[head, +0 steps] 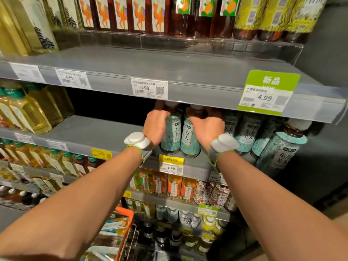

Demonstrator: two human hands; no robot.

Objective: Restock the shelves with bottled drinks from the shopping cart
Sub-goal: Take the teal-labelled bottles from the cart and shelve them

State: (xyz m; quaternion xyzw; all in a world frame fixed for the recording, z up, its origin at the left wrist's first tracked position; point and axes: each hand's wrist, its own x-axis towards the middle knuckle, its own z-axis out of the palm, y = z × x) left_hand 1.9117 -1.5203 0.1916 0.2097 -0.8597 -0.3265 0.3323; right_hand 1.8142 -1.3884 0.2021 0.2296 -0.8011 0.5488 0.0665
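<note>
Shelf: grey middle shelf (98, 132), bare at left, teal-labelled bottles (246, 136) ranked at right.
Left hand (155, 125): fingers curled round left bottle (172, 134).
Right hand (206, 128): fingers curled round right bottle (189, 140).
Pair: upright, touching, near the front edge, straight ahead; both hands equally close.
Cart (125, 221): below left, holding more goods, too blurred to identify.

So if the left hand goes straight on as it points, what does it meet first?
Likely nothing close: the left hand, gripping a teal-label bottle, points into the dark shelf gap. Its fingertips hide under the upper shelf, so depth is unclear.
</note>
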